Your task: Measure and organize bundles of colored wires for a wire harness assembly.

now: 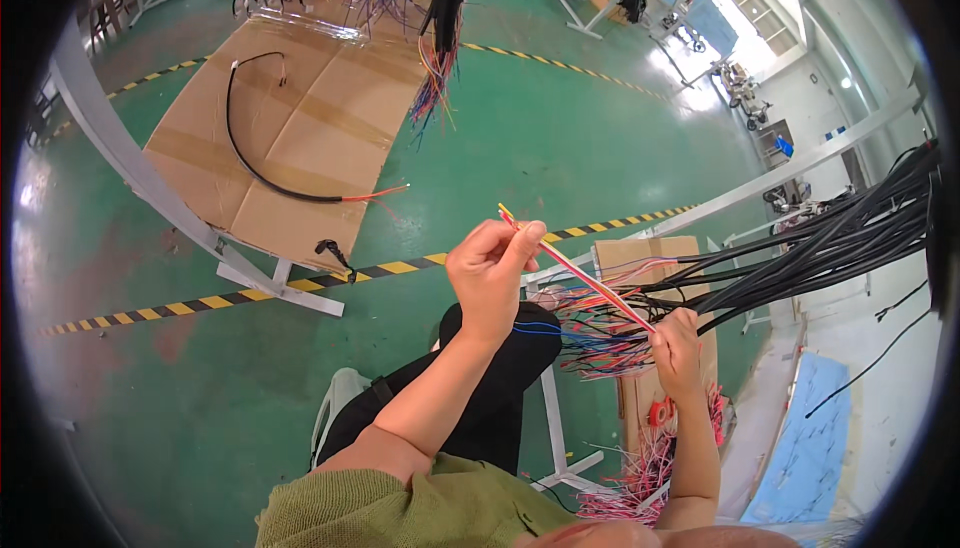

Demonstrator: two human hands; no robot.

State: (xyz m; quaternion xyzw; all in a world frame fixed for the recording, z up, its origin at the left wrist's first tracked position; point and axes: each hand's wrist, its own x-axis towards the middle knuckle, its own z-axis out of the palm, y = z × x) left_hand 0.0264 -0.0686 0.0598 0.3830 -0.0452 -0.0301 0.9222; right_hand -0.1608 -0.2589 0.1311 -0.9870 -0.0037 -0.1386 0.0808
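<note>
We see a thin bundle of red and yellow wires [585, 276] stretched between two hands: the left hand [490, 273] pinches its upper end, the right hand [678, 348] is closed around its lower end. Behind the right hand stands an open cardboard box [650, 253], with coloured wire ends [600, 333] fanned out in front of it; we cannot make out what it contains. Black cables [830, 238] run off the right edge, cut off.

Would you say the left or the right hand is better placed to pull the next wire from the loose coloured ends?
Probably the right hand: it sits against the loose coloured wire ends, while the left hand is raised, pinching the tips of the wires stretched between both hands.
</note>
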